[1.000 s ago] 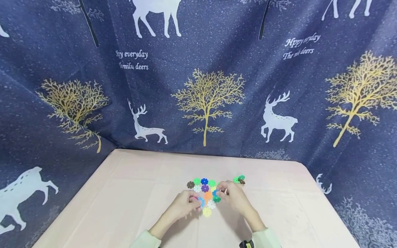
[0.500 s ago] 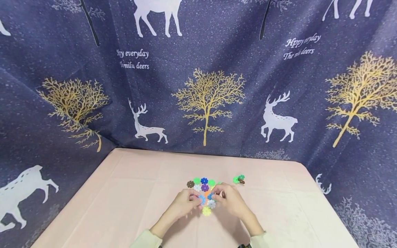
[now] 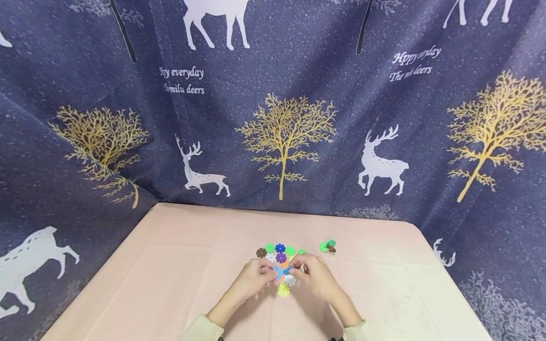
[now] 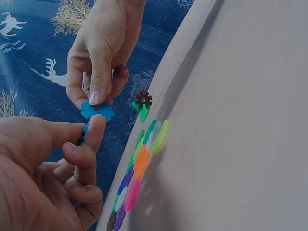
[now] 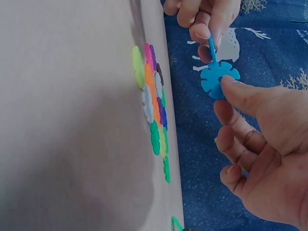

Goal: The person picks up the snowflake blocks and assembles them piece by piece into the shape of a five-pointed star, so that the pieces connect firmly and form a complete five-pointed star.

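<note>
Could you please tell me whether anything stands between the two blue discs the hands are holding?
Nothing visible does: the left hand pinches one blue disc, the right hand the other blue disc, and the discs' edges appear to meet.

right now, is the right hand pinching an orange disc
No, the right wrist view shows the right hand pinching a blue disc between thumb and fingers.

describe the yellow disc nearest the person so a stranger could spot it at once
On the pink-covered table before the blue deer-print curtain, find the larger group of flower-shaped discs. The yellow disc lies at the end farthest from the curtain, its bright colour setting it apart from the whitish disc beside it.
</note>
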`<state>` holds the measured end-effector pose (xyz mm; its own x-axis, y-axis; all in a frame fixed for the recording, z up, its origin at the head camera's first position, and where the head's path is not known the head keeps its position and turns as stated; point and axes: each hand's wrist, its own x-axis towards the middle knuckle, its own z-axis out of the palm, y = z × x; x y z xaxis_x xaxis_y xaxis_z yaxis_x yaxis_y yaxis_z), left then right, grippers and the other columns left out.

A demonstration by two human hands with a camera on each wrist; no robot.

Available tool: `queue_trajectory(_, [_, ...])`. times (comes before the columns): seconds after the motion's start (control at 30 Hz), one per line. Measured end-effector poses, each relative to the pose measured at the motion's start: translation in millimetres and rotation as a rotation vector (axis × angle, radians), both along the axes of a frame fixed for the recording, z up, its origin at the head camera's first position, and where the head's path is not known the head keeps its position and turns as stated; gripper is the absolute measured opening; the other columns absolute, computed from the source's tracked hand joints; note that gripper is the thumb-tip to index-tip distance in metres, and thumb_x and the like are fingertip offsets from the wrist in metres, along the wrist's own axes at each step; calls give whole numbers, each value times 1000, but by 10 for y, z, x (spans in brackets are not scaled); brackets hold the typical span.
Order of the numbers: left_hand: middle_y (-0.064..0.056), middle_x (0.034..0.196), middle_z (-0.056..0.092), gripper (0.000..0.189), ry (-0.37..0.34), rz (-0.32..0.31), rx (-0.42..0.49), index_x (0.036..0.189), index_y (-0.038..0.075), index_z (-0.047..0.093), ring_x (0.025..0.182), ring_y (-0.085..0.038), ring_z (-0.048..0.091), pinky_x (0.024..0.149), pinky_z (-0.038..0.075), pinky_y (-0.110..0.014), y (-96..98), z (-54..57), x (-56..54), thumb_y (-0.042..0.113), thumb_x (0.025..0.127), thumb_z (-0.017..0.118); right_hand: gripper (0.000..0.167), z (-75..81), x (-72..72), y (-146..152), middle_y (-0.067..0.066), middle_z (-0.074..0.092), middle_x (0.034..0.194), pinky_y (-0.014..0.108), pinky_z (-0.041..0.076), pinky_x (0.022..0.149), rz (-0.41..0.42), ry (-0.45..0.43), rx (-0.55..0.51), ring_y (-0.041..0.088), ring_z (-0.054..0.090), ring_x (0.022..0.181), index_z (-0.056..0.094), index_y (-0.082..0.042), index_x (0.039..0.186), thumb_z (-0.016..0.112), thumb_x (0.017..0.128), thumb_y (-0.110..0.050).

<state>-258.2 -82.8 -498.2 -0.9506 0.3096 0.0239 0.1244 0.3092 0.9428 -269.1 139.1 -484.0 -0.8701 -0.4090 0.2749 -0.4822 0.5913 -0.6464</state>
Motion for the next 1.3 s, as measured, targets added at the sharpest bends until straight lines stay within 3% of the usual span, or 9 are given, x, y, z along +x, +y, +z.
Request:
queue_trajectory(0.43, [-15,79,71,25,-34,-2,43,109,-6,66,50,-7,46,43,36,-16,25,11,-4,13,93,67,4,-66,-12,-19,-13,53,76,21,42,55,19,58,-10,2,44,63,71,-18,87,75,88,-17])
queue_trajectory(0.7, [-22,87,72,23,-133,20,185,110,-6,64,55,-7,48,48,36,-17,62,19,-31,10,94,66,13,-56,-17,-63,-13,54,78,21,45,57,47,238,-52,0,46,66,70,-18,87,75,85,-7])
queue_trajectory(0.9, [-17,88,73,25,-168,33,247,112,-6,62,61,-11,60,49,38,-17,83,30,-46,10,94,66,14,-55,-43,-72,-10,54,77,21,46,56,65,265,-84,1,46,67,70,-17,87,75,85,-5])
queue_trajectory(1.07, [-18,88,73,26,-188,35,270,113,-7,62,59,-9,52,46,36,-16,90,6,-49,10,94,66,10,-69,-63,-96,-8,55,76,19,45,56,99,322,-77,1,44,66,70,-14,88,75,85,-6])
queue_trajectory(1.3, [-2,66,61,28,-175,12,199,112,-4,63,46,-4,37,37,24,-16,58,-58,-25,17,94,67,8,-71,-47,-82,-9,58,80,20,45,58,84,261,-7,1,46,66,71,-18,89,76,86,-12])
